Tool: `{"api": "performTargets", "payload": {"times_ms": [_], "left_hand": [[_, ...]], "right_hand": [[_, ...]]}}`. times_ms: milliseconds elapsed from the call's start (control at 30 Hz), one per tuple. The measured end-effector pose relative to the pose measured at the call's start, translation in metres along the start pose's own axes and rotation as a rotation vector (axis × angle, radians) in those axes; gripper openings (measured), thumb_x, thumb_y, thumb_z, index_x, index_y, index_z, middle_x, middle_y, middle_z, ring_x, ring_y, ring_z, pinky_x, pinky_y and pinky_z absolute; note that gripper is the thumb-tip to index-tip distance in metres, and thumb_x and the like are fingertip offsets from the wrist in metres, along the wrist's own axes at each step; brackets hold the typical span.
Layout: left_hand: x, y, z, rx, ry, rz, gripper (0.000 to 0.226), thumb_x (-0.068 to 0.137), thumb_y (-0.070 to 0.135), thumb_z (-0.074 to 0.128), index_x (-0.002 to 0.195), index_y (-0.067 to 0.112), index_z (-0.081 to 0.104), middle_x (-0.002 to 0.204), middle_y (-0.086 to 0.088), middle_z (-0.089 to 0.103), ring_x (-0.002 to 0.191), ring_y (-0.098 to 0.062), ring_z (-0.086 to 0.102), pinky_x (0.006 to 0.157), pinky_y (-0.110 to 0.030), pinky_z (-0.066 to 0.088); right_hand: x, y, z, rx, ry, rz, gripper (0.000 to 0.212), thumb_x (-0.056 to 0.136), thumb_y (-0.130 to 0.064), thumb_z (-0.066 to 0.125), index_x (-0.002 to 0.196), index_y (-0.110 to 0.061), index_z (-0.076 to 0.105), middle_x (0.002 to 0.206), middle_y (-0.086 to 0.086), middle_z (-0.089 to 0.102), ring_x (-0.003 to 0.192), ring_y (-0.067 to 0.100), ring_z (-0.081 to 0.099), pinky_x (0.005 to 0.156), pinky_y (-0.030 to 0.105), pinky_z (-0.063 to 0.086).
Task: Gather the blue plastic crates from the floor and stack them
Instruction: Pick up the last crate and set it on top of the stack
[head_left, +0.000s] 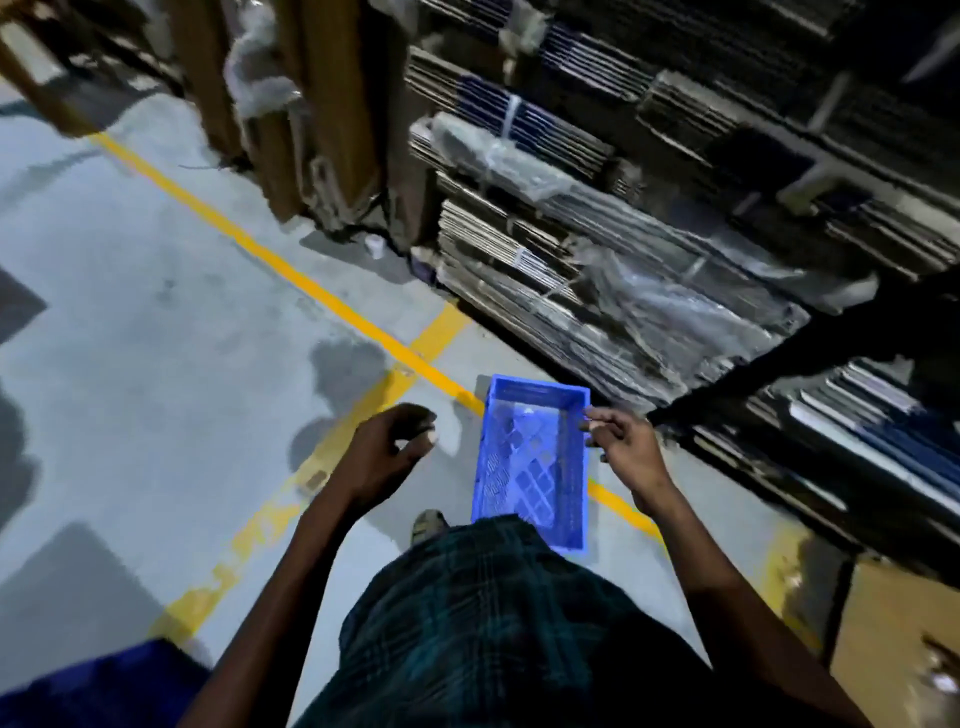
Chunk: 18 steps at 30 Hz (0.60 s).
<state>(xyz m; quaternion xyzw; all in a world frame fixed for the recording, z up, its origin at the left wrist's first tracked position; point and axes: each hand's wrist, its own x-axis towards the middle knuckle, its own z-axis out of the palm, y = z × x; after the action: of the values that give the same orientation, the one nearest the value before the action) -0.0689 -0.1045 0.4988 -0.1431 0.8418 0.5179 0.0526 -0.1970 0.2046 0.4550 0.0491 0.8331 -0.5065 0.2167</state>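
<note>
Your right hand pinches the blue crate's rim; left hand curled, empty. One-handed, it may tip.

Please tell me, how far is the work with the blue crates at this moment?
Done: nothing certain; a dark blue shape at the lower left may be a crate or stack, but it is cut off. In hand: the right hand holds its fingers at the rim of one empty blue crate; a firm grip is unclear. The left hand is empty. Left: carry and stack it.
</note>
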Motion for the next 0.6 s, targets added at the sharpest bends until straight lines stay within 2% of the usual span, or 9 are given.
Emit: {"api": "performTargets", "payload": {"times_ms": [33,133,200,267,333,400,500,600], "left_hand": [[0.013,0.002,0.001,0.002,-0.020,0.008,0.027,0.093,0.030,0.065,0.116,0.016,0.067,0.113,0.005,0.070,0.100,0.013,0.061,0.081,-0.008,0.046],[0.043,0.002,0.008,0.002,-0.011,0.022,0.022,0.092,0.026,0.067,0.112,0.018,0.068,0.107,0.005,0.071,0.099,-0.002,0.066,0.081,-0.010,0.047],[0.059,-0.004,0.019,-0.042,0.008,-0.004,0.018,0.091,0.021,0.068,0.107,0.014,0.069,0.101,0.004,0.071,0.089,0.001,0.065,0.075,-0.002,0.044],[0.070,-0.011,0.034,-0.075,0.080,0.004,0.016,0.091,0.016,0.068,0.105,0.008,0.071,0.100,0.000,0.070,0.088,0.000,0.063,0.075,-0.002,0.043],[0.077,-0.024,0.061,-0.164,0.135,-0.054,0.015,0.090,0.014,0.068,0.103,0.007,0.071,0.101,-0.005,0.071,0.091,-0.007,0.065,0.082,-0.015,0.049],[0.080,-0.042,0.097,-0.223,0.182,-0.199,0.017,0.089,0.014,0.068,0.104,0.007,0.072,0.101,-0.007,0.073,0.092,-0.015,0.067,0.083,-0.027,0.051],[0.091,-0.074,0.158,-0.293,0.199,-0.464,0.028,0.083,0.026,0.067,0.107,0.012,0.071,0.095,-0.010,0.075,0.086,-0.024,0.071,0.081,-0.036,0.055],[0.093,-0.108,0.228,-0.316,0.176,-0.623,0.022,0.088,0.014,0.067,0.106,0.003,0.069,0.091,-0.018,0.074,0.078,-0.026,0.068,0.069,-0.030,0.050]], "right_hand": [[0.000,0.005,0.000,-0.001,0.017,0.029,0.019,0.097,0.001,0.052,0.106,-0.009,0.066,0.107,0.019,0.071,0.068,-0.003,0.066,0.056,0.006,0.045],[0.001,0.016,0.005,0.013,0.036,0.118,0.019,0.097,0.001,0.051,0.108,-0.006,0.066,0.110,0.022,0.071,0.075,0.011,0.065,0.053,0.007,0.045],[0.000,0.020,0.004,-0.040,-0.001,0.177,0.018,0.098,-0.002,0.051,0.108,-0.005,0.066,0.108,0.024,0.071,0.068,0.007,0.065,0.051,0.008,0.044],[0.003,0.025,0.002,-0.076,-0.039,0.221,0.018,0.098,0.002,0.049,0.105,-0.003,0.064,0.100,0.023,0.069,0.054,-0.003,0.062,0.048,0.008,0.042],[0.011,0.027,-0.006,-0.104,-0.089,0.252,0.020,0.097,0.008,0.047,0.109,0.004,0.062,0.090,0.018,0.063,0.048,-0.007,0.058,0.045,0.008,0.040],[0.032,0.031,-0.018,-0.185,-0.155,0.254,0.023,0.095,0.010,0.047,0.111,-0.001,0.060,0.088,0.015,0.062,0.052,-0.009,0.061,0.047,0.011,0.042],[0.085,0.060,-0.031,-0.332,-0.212,0.155,0.035,0.087,0.007,0.056,0.103,-0.024,0.055,0.098,0.013,0.064,0.063,-0.003,0.065,0.060,0.029,0.052],[0.169,0.121,-0.033,-0.448,-0.162,0.123,0.036,0.077,-0.009,0.060,0.104,-0.032,0.052,0.105,0.013,0.069,0.079,0.030,0.069,0.076,0.053,0.056]]}}
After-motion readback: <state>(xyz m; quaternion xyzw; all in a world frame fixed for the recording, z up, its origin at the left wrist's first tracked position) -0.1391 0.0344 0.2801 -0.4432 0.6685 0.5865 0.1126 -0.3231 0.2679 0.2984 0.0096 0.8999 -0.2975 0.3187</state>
